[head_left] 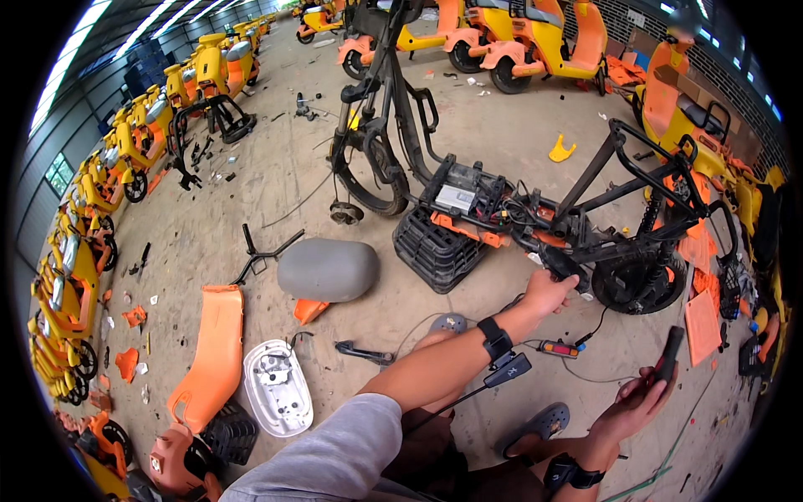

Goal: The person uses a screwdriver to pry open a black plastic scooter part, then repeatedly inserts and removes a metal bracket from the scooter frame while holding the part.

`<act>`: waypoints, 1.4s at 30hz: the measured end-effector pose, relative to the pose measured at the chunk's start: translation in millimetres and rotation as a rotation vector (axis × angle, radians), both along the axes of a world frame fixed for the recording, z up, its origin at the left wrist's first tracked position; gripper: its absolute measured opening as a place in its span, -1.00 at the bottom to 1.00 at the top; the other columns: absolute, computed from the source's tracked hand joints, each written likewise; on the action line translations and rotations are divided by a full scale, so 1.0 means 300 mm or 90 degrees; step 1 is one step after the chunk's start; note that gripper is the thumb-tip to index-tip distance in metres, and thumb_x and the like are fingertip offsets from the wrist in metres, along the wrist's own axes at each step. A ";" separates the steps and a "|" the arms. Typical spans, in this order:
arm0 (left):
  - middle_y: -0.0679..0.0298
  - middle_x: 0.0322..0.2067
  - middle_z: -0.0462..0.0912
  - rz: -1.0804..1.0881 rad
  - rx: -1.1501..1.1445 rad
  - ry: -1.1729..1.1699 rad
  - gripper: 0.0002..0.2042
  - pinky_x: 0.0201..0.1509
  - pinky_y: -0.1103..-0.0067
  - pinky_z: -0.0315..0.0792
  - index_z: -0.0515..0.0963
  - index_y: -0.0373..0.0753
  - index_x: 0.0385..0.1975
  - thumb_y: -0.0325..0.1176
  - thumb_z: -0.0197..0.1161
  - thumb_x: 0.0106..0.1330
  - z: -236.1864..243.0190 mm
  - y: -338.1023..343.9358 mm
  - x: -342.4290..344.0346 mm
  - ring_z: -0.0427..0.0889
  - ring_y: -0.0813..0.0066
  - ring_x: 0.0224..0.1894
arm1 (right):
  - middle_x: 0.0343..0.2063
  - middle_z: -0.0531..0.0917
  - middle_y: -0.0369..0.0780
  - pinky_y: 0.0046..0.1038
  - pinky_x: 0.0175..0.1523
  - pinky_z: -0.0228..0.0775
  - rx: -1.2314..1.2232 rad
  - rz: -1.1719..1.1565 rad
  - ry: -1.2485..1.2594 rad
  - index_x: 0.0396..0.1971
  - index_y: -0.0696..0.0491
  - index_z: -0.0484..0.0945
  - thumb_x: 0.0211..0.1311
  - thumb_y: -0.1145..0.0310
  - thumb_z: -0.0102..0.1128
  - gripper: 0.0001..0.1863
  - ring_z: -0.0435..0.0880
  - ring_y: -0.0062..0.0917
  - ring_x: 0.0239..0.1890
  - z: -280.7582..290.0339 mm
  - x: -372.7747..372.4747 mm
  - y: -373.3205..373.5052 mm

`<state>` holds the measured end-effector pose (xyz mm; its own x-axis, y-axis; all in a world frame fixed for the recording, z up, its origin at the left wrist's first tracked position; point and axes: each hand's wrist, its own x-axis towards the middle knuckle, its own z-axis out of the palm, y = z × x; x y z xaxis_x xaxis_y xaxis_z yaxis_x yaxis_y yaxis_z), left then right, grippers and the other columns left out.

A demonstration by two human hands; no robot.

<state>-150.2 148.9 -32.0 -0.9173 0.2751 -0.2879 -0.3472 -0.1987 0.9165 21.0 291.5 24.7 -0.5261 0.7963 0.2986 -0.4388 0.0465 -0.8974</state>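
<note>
A stripped scooter frame (585, 197), black with exposed wiring, stands in front of me on its wheels. My left hand (548, 297) reaches to its lower rear side, the fingers closed at a rounded black part (559, 263) next to the rear wheel (637, 283). What lies inside that grip is partly hidden. Lower right, my right hand (633, 408) holds a black handheld tool with red trim (667, 358), pointed up and away from me. Between the hands, a small red-and-orange light unit (560, 348) hangs or lies by a black cable.
Left of the frame lie a grey seat (328, 269), a long orange panel (211, 351) and a white tray-like shell (278, 389). A black crate (439, 251) sits under the frame. Orange panels (703, 326) lie at right. Yellow-orange scooters (535, 42) line the hall.
</note>
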 end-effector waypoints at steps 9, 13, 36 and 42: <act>0.29 -0.34 0.63 -0.023 -0.015 -0.003 -0.68 -0.58 0.66 0.40 0.55 -0.36 -0.16 -0.21 0.29 0.27 -0.018 -0.048 -0.007 0.61 0.57 -0.48 | -0.50 0.56 -0.34 -0.66 -0.65 0.02 -0.652 0.364 -0.217 -0.33 0.01 0.46 0.36 0.06 0.04 -0.70 0.25 -0.75 -0.72 -0.186 -0.028 0.116; 0.28 -0.36 0.63 -0.029 -0.014 0.002 -0.71 -0.57 0.65 0.41 0.54 -0.38 -0.18 -0.26 0.29 0.27 -0.017 -0.068 -0.006 0.62 0.56 -0.47 | -0.52 0.54 -0.36 -0.65 -0.65 0.02 -0.560 0.389 -0.262 -0.35 -0.02 0.44 0.34 0.05 0.06 -0.71 0.24 -0.75 -0.72 -0.155 -0.031 0.059; 0.24 -0.31 0.63 -0.063 -0.037 0.033 -0.80 -0.50 0.62 0.44 0.52 -0.36 -0.17 -0.44 0.27 0.26 0.003 -0.061 0.013 0.63 0.51 -0.42 | -0.57 0.52 -0.35 -0.64 -0.66 0.03 -0.500 0.309 -0.246 -0.37 -0.04 0.45 0.33 0.04 0.07 -0.72 0.24 -0.73 -0.73 -0.131 0.004 0.061; 0.24 -0.30 0.63 -0.074 -0.028 0.030 -0.80 -0.50 0.62 0.44 0.51 -0.35 -0.16 -0.43 0.26 0.27 0.006 -0.066 0.015 0.64 0.51 -0.42 | -0.57 0.52 -0.36 -0.64 -0.66 0.04 -0.497 0.291 -0.255 -0.38 -0.04 0.45 0.32 0.04 0.07 -0.71 0.24 -0.72 -0.73 -0.120 0.015 0.058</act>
